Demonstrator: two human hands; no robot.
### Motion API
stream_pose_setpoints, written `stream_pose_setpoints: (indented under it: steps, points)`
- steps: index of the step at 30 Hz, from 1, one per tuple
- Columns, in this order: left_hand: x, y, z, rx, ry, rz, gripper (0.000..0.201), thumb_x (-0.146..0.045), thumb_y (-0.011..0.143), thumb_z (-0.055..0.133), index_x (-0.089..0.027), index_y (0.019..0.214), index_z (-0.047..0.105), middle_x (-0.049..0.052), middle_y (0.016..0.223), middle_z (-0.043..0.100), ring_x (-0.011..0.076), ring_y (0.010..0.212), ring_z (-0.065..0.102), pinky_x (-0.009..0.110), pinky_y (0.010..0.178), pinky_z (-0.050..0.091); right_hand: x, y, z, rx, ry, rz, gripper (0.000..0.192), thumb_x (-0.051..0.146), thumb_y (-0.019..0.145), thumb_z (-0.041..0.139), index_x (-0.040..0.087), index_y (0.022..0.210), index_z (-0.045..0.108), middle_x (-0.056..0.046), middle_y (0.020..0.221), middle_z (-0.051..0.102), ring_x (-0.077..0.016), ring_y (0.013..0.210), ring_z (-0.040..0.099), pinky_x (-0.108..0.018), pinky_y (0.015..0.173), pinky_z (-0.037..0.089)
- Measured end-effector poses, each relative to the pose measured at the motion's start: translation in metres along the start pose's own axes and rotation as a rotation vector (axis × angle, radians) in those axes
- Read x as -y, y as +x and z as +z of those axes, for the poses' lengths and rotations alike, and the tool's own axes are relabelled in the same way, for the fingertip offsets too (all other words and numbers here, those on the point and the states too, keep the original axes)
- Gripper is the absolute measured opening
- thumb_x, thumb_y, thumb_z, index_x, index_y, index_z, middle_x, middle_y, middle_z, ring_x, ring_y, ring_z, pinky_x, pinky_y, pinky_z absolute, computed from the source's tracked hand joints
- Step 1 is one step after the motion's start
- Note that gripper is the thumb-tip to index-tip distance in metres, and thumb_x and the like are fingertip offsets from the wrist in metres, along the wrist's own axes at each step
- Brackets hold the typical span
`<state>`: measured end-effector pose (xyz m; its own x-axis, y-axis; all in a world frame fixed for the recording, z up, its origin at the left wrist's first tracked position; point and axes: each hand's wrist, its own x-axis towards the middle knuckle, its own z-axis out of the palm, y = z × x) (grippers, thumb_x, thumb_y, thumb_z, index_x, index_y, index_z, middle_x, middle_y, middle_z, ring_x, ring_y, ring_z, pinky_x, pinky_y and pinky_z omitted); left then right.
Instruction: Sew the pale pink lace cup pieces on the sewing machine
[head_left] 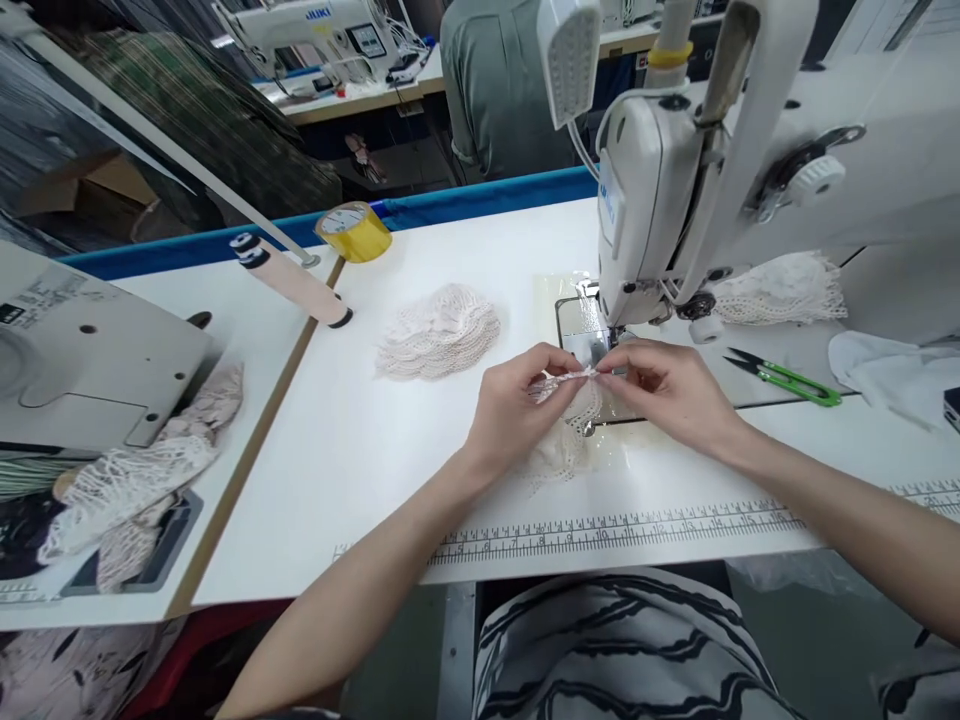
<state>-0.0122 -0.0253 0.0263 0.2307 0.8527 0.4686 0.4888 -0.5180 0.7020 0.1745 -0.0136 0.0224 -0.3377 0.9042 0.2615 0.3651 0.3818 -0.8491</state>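
Head, L hand (pixel 516 405), R hand (pixel 673 392) pinching lace (pixel 564 446)

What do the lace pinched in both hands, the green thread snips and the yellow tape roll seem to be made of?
Lace: matte, off-white openwork, likely cotton or synthetic yarn; the pictures can't settle which.
Thread snips: dark, thin blades, probably metal; the smooth green handle could be plastic or coated metal.
Tape roll: probably plastic film, judging by its glossy yellow side.

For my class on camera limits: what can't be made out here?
Head view:
Held lace: partly hidden by the left hand and right hand.
Right-hand sewing machine, black object: cut off by the right edge.
Tape roll: core print too small to read.
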Motion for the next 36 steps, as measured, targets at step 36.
stream_pose_setpoints:
  steps: [36]
  points:
    - [0.002,-0.010,0.000,-0.143,0.275,0.555,0.010,-0.009,0.085,0.055,-0.019,0.085,0.052,-0.005,0.072,0.068,0.0039,0.047,0.050,0.017,0.048,0.036,0.005,-0.018,0.002,-0.018,0.098,-0.331,0.018,0.015,0.093,0.050,0.022,0.108,0.055,0.000,0.083,0.066,-0.0108,0.073,0.066,-0.020,0.060,0.055]
